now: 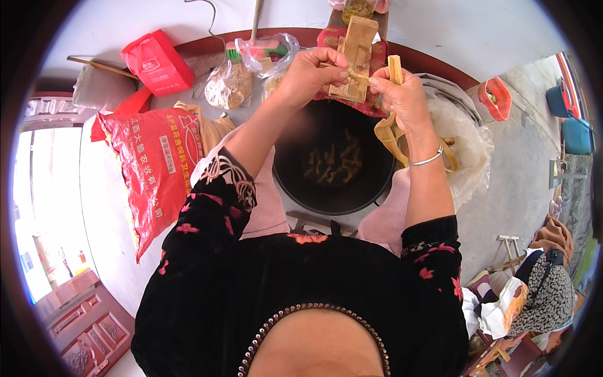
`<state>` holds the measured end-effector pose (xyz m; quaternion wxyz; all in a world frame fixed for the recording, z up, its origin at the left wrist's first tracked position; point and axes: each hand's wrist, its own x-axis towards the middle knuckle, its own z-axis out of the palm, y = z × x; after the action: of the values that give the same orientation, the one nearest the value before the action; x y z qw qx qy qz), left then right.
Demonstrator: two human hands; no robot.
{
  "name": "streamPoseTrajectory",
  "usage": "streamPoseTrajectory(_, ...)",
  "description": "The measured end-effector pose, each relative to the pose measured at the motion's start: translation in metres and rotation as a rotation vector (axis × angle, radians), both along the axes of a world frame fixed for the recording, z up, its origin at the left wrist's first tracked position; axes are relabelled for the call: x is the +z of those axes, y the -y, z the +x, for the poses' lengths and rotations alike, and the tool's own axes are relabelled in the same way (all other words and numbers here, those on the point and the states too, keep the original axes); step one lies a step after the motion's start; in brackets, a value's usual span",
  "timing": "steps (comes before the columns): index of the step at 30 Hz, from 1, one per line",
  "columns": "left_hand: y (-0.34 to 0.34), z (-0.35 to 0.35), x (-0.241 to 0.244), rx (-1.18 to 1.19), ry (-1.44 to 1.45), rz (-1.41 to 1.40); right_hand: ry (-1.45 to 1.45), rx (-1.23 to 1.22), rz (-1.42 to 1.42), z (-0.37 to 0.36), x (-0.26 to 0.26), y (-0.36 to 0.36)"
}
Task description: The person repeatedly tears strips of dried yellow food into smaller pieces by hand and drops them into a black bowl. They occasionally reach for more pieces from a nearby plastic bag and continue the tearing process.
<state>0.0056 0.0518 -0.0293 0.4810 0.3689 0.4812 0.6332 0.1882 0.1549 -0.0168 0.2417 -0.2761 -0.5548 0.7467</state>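
Observation:
My left hand pinches the thin end of a pale yellow strip between thumb and finger. The same strip runs across to my right hand, which also grips a folded yellow length that sticks up from the fist. A long loop of strip hangs below that hand. Behind the fingers, a worn wooden block rests on a red patterned cloth. Beneath both hands stands a round black pan with several small twisted pieces in it.
To the left are a big red printed sack, a red bag and a clear plastic bag of pale pieces. A whitish plastic sack lies at the right. A glass jar stands behind the block. Another person sits at lower right.

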Motion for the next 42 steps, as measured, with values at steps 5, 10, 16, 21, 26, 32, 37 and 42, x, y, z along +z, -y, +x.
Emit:
streamPoseTrajectory(5,0.000,-0.003,-0.013,0.061,0.075,-0.003,-0.004,-0.101,0.005,-0.015,-0.012,0.002)
streamPoseTrajectory(10,0.000,-0.014,-0.024,0.104,0.140,-0.040,0.061,-0.168,0.033,-0.031,-0.016,0.004)
streamPoseTrajectory(16,-0.003,-0.014,-0.028,0.114,0.152,-0.101,0.123,-0.175,0.159,-0.035,-0.023,0.000)
streamPoseTrajectory(21,-0.008,-0.017,-0.033,0.119,0.173,-0.142,0.152,-0.204,0.226,-0.037,-0.027,-0.001)
streamPoseTrajectory(26,-0.010,-0.015,-0.034,0.146,0.231,-0.084,0.148,-0.214,0.286,-0.039,-0.035,-0.005)
streamPoseTrajectory(32,-0.013,-0.015,-0.046,0.164,0.224,-0.133,0.238,-0.214,0.309,-0.041,-0.043,-0.006)
streamPoseTrajectory(37,-0.013,-0.009,-0.040,0.221,0.138,-0.181,0.381,-0.293,0.701,-0.043,-0.039,0.000)
streamPoseTrajectory(42,0.001,-0.022,-0.027,0.198,-0.034,-0.194,0.489,-0.379,0.801,-0.023,-0.031,-0.004)
